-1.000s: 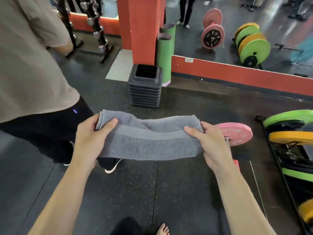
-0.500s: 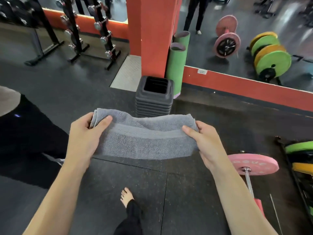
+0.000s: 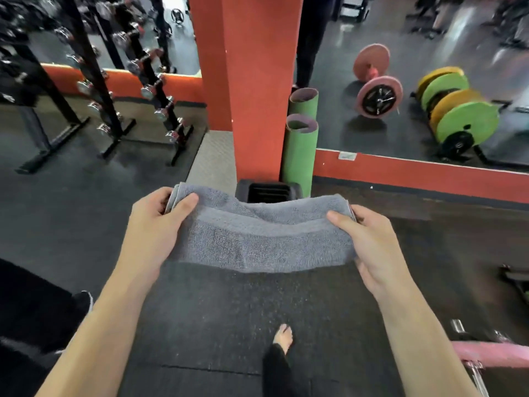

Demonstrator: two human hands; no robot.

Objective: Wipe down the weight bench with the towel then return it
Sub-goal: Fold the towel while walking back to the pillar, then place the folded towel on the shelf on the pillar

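Both hands, left hand (image 3: pixel 156 222) and right hand (image 3: pixel 372 242), fingers pinching folded gray towel (image 3: pixel 263 239) ends; carrying step (bench unseen); next, find bench, likely beyond 12 o'clock

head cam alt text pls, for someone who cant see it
Two bare hands, left hand and right hand, hold a folded grey towel stretched between them above a dark rubber gym floor. Behind it stand a red pillar and dumbbell racks.

Both bare forearms extended toward 12 o'clock. Left hand (image 3: pixel 156 224) pinching folded gray towel (image 3: pixel 263 236) at 9 o'clock end, right hand (image 3: pixel 372 247) at 3 o'clock end, thumbs on top.
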